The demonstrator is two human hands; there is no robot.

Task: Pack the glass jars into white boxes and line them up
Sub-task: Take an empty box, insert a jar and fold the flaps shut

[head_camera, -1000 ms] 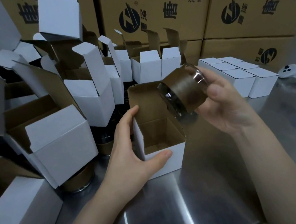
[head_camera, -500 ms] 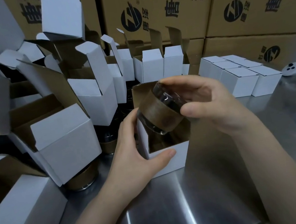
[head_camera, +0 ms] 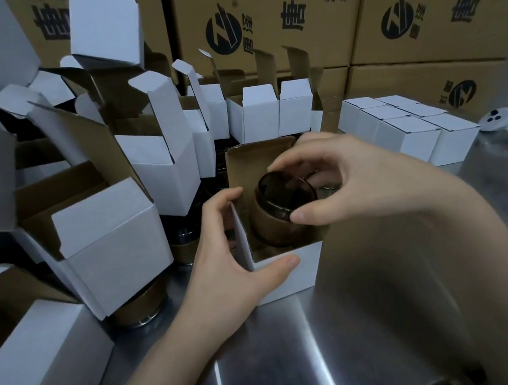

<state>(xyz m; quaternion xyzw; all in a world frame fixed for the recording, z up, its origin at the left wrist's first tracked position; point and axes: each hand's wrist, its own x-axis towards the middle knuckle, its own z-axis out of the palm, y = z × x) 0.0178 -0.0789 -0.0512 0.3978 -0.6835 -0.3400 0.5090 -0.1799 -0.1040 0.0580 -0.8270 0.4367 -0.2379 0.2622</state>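
One glass jar half inside its white box, and tilted

The right hand grips the jar by its upper rim with curled fingers and thumb; the jar leans, its lower part inside the open box on the table. The left hand holds the box, thumb on the front wall, fingers at the left wall. I think the danger is the tilt: the lower edge can catch on the cardboard and jam, or push the light box so that it slides on the smooth metal. If the fingertips slip, the glass can fall and crack.
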